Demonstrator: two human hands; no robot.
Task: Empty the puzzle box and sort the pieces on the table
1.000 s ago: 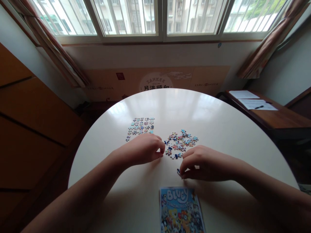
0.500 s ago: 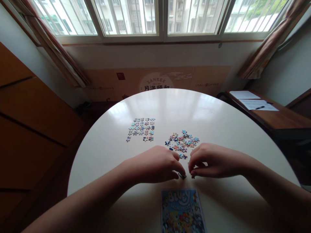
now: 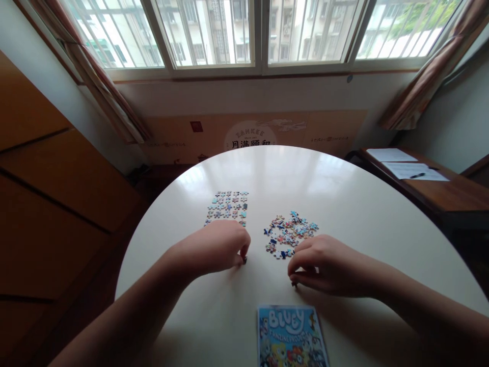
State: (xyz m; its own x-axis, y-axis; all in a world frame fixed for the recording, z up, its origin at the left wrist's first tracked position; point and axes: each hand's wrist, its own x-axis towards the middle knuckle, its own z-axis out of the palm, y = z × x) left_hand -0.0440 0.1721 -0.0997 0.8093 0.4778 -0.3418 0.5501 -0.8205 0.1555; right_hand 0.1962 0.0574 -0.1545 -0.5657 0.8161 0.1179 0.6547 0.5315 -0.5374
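My left hand (image 3: 223,245) pinches a small dark puzzle piece (image 3: 245,260) between thumb and fingers, just above or at the white table. It hovers in front of rows of puzzle pieces (image 3: 228,207), covering the nearest row in part. My right hand (image 3: 319,265) is closed on another dark puzzle piece (image 3: 294,284) at its fingertips, nearer to me. Behind the right hand spreads a loose heap of colourful puzzle pieces (image 3: 290,229). A bright picture sheet with the word "Bluey" (image 3: 292,334) lies close to me, below the right hand.
The round white table (image 3: 183,300) fills the middle. To the right stands a brown wooden desk (image 3: 451,191) with papers (image 3: 414,171) and a pen (image 3: 417,175). A barred window (image 3: 214,33) with curtains is behind; wooden cabinets (image 3: 49,193) stand on the left.
My left hand has moved left, from beside my right hand to the front of the rows, carrying a piece. My right hand keeps its piece near the same spot. The view has shifted slightly.
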